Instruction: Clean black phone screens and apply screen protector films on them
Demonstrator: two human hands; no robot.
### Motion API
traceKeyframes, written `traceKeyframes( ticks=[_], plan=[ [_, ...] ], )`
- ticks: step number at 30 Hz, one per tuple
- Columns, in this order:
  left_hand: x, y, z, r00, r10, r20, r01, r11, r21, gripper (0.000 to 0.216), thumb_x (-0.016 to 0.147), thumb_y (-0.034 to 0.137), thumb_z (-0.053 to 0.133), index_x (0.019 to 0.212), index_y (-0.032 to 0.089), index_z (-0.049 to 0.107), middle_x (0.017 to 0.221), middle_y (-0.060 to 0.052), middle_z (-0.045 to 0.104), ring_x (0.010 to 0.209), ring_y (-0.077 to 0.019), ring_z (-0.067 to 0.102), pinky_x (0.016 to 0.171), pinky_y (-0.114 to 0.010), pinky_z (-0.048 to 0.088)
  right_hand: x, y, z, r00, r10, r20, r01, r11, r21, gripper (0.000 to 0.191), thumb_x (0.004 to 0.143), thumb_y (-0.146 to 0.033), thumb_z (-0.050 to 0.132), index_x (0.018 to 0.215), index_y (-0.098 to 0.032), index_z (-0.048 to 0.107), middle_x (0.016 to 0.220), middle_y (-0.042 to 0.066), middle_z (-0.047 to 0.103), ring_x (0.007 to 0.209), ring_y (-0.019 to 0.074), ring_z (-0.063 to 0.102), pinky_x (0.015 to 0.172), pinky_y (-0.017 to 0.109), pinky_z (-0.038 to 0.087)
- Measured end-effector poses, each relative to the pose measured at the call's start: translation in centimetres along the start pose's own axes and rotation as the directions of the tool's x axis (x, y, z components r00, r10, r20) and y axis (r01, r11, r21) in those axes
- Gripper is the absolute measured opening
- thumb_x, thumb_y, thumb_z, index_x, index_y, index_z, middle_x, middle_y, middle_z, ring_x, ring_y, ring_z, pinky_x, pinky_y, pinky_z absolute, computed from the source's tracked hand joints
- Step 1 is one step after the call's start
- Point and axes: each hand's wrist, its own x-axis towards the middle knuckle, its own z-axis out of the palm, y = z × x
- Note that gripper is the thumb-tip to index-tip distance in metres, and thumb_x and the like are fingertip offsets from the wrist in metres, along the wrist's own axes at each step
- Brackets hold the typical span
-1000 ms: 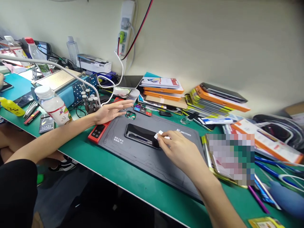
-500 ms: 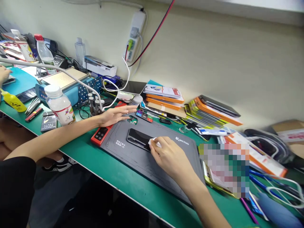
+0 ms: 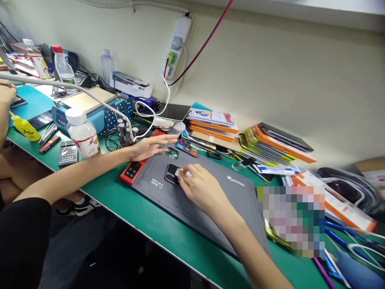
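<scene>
My right hand (image 3: 201, 186) pinches a small white wipe (image 3: 179, 172) and presses it on the dark glass of a smartphone (image 3: 170, 173). The phone lies flat on a grey work mat (image 3: 168, 202), its right part hidden under this hand. Fingers stretched out, my left hand (image 3: 148, 147) is held over the mat's far left part, near its red control strip (image 3: 130, 171). It holds nothing. Below its fingertips a small round pattern with bits of green (image 3: 172, 153) shows on the mat.
Behind the mat stand stacked orange-edged boxes (image 3: 212, 124). A white-capped bottle (image 3: 82, 136) and a blue machine (image 3: 87, 106) are at left. Cables and packages (image 3: 331, 196) crowd the right side. Another person's hand (image 3: 5, 96) shows at the far left edge.
My right hand has slid the wipe left along the phone, covering more of its screen. My left hand stays nearly in place. The whole view has shifted slightly.
</scene>
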Motion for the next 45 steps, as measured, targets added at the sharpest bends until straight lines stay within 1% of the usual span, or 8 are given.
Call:
traceKeyframes(
  ticks=[5, 8, 19, 22, 30, 33, 40, 45],
  plan=[
    [0.3, -0.4, -0.2, 1.000, 0.003, 0.023, -0.003, 1.000, -0.017, 0.058, 0.096, 0.039, 0.059, 0.154, 0.032, 0.058, 0.177, -0.001, 0.036, 0.168, -0.0247, 0.024, 0.137, -0.051, 0.020, -5.7, 3.2, -0.7, 0.995, 0.048, -0.087, -0.046, 0.999, 0.018, 0.036, 0.113, -0.030, 0.047, 0.105, -0.018, 0.080, 0.105, 0.011, 0.074, 0.097, 0.0250, 0.065, 0.083, 0.038, 0.053],
    [0.4, -0.5, -0.3, 1.000, 0.002, 0.025, -0.001, 1.000, -0.024, 0.056, 0.097, 0.038, 0.059, 0.153, 0.032, 0.060, 0.176, -0.001, 0.038, 0.168, -0.0251, 0.025, 0.136, -0.051, 0.022, -6.8, 3.8, -0.7, 0.994, 0.049, -0.097, -0.051, 0.999, -0.014, 0.034, 0.112, -0.029, 0.049, 0.103, -0.018, 0.080, 0.104, 0.011, 0.074, 0.094, 0.0252, 0.064, 0.082, 0.039, 0.054],
    [0.0, 0.4, -0.2, 1.000, -0.005, 0.002, 0.005, 1.000, -0.009, 0.057, 0.097, 0.038, 0.060, 0.154, 0.030, 0.060, 0.173, -0.002, 0.043, 0.168, -0.0283, 0.024, 0.137, -0.053, 0.017, 2.8, -1.7, 0.2, 0.997, 0.055, 0.047, -0.054, 0.998, -0.011, 0.035, 0.111, -0.025, 0.046, 0.100, -0.017, 0.078, 0.102, 0.013, 0.072, 0.102, 0.0283, 0.061, 0.085, 0.041, 0.053],
    [0.0, 0.3, -0.4, 1.000, -0.011, -0.008, 0.011, 1.000, -0.004, 0.059, 0.098, 0.038, 0.058, 0.156, 0.029, 0.058, 0.173, -0.003, 0.043, 0.168, -0.0267, 0.024, 0.137, -0.050, 0.019, 2.0, -0.9, 0.3, 0.998, 0.065, 0.017, -0.065, 0.998, -0.009, 0.036, 0.112, -0.026, 0.046, 0.100, -0.017, 0.078, 0.100, 0.012, 0.072, 0.099, 0.0272, 0.061, 0.085, 0.041, 0.051],
    [0.2, 0.1, -0.3, 1.000, 0.001, 0.013, -0.001, 1.000, 0.003, 0.058, 0.097, 0.039, 0.059, 0.154, 0.032, 0.059, 0.174, -0.002, 0.043, 0.168, -0.0284, 0.024, 0.137, -0.052, 0.021, -6.3, 3.7, -0.2, 0.984, 0.134, -0.114, -0.132, 0.991, 0.028, 0.038, 0.113, -0.030, 0.045, 0.103, -0.020, 0.080, 0.103, 0.011, 0.073, 0.097, 0.0255, 0.062, 0.081, 0.039, 0.053],
    [0.2, 0.0, -0.3, 1.000, -0.006, 0.006, 0.006, 1.000, -0.004, 0.057, 0.097, 0.039, 0.058, 0.153, 0.032, 0.060, 0.173, -0.002, 0.044, 0.168, -0.0289, 0.024, 0.136, -0.053, 0.021, -5.0, 3.1, -0.2, 0.989, 0.131, -0.071, -0.130, 0.991, 0.012, 0.039, 0.112, -0.030, 0.044, 0.098, -0.022, 0.080, 0.099, 0.012, 0.072, 0.098, 0.0273, 0.062, 0.082, 0.041, 0.054],
    [0.0, 0.7, 0.0, 1.000, -0.012, -0.019, 0.012, 1.000, 0.022, 0.059, 0.097, 0.039, 0.057, 0.156, 0.029, 0.058, 0.173, -0.004, 0.044, 0.168, -0.0292, 0.025, 0.136, -0.053, 0.021, 2.6, -1.1, 0.2, 0.996, 0.081, 0.044, -0.081, 0.997, 0.015, 0.036, 0.111, -0.026, 0.045, 0.095, -0.020, 0.077, 0.102, 0.013, 0.071, 0.104, 0.0284, 0.060, 0.087, 0.041, 0.054],
    [0.0, 0.6, -0.1, 1.000, -0.010, -0.022, 0.010, 1.000, 0.014, 0.059, 0.097, 0.039, 0.057, 0.155, 0.029, 0.058, 0.172, -0.004, 0.045, 0.168, -0.0285, 0.025, 0.136, -0.052, 0.022, 0.4, 0.4, 0.3, 0.996, 0.092, 0.000, -0.092, 0.996, 0.010, 0.037, 0.113, -0.028, 0.042, 0.105, -0.019, 0.078, 0.101, 0.012, 0.072, 0.101, 0.0272, 0.063, 0.086, 0.041, 0.052]
  ],
)
